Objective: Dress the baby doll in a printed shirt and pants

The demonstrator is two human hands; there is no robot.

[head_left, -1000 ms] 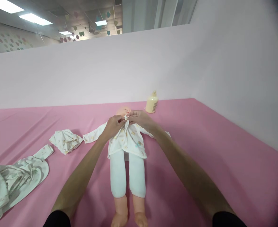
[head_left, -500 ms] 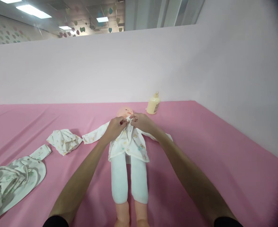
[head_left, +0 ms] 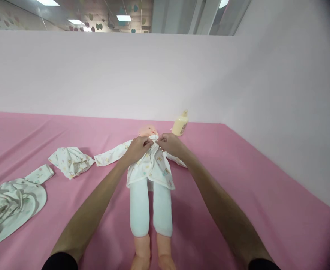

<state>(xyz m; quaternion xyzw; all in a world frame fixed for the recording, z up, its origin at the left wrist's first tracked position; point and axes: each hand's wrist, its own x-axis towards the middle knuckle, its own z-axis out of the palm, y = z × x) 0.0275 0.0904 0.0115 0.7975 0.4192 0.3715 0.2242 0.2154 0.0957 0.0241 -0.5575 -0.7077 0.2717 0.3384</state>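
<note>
A baby doll (head_left: 149, 195) lies on its back on the pink sheet (head_left: 238, 180), head away from me. It wears a white printed shirt (head_left: 150, 168) and pale tights. My left hand (head_left: 138, 147) and my right hand (head_left: 169, 144) meet at the doll's neck. Each one pinches an edge of the shirt's collar, fingers closed on the cloth. The doll's face is partly hidden behind my fingers.
A crumpled printed garment (head_left: 69, 161) lies left of the doll. A larger green-patterned cloth (head_left: 10, 204) sits at the far left edge. A cream lotion bottle (head_left: 180, 123) stands by the white partition wall, which runs behind and along the right side.
My hands stay pinched at the collar; they have hardly shifted. The camera tilted down a little, so the wall fills more of the view.
</note>
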